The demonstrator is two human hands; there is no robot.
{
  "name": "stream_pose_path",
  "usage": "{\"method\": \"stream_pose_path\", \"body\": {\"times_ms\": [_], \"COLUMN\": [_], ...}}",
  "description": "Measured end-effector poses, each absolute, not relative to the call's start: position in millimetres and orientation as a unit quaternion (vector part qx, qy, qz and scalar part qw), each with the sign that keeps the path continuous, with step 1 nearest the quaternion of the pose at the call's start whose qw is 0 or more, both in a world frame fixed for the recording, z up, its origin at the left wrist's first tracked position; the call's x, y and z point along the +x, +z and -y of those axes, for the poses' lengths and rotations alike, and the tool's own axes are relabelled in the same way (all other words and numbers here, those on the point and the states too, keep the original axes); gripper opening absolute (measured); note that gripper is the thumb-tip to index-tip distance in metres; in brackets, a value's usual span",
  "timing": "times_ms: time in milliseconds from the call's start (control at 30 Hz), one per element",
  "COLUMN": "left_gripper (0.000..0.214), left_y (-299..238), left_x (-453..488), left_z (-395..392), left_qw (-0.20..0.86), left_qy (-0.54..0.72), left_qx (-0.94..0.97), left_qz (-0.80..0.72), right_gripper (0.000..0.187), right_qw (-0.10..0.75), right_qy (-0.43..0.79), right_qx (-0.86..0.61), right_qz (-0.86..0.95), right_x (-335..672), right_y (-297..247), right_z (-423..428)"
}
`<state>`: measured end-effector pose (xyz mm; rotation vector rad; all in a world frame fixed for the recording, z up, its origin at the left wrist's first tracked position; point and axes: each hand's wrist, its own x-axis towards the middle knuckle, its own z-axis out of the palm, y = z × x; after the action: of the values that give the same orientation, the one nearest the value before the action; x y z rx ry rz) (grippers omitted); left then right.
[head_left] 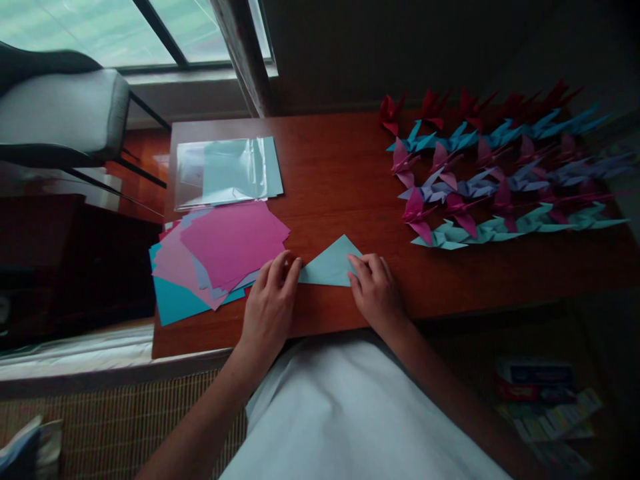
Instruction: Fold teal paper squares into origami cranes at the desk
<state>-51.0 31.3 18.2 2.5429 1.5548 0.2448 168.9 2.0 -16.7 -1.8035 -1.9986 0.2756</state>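
Note:
A pale mint sheet of origami paper (327, 265), folded into a triangle, lies on the table in front of me with its peak pointing away. My left hand (270, 293) has its curled fingers at the left corner, thumb and forefinger close together on the paper. At the opposite corner, my right hand (376, 287) pinches the paper between thumb and fingers, covering that tip. Just left of my left hand is a fanned pile of coloured paper squares (235, 240) in pink, lilac and blue.
Behind the pile lies a clear plastic packet of mint paper (235, 172). Rows of folded paper cranes (465, 180) in red, blue, pink, lilac and mint fill the right side of the wooden table (330, 167). A chair (65, 107) stands by the window at left.

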Motion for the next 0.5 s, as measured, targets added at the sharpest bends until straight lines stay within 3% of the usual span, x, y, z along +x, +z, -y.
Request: {"method": "stream_pose_path", "body": {"times_ms": [200,333,500], "left_gripper": [0.069,0.062,0.088], "left_y": [22,22,13], "left_x": [-39,-14,-5], "left_z": [-4,13,20], "left_qw": [0.122,0.141,0.150], "left_qy": [0.149,0.082,0.043], "left_qx": [0.870,0.879,0.879], "left_qz": [-0.454,-0.447,-0.451], "right_gripper": [0.030,0.030,0.032], "right_qw": [0.214,0.223,0.259], "right_qy": [0.112,0.139,0.191], "right_qx": [-0.652,-0.652,-0.650], "right_qz": [0.719,0.711,0.689], "right_x": [168,170,178], "right_y": [-12,-9,-5], "right_z": [-5,-8,-16]}}
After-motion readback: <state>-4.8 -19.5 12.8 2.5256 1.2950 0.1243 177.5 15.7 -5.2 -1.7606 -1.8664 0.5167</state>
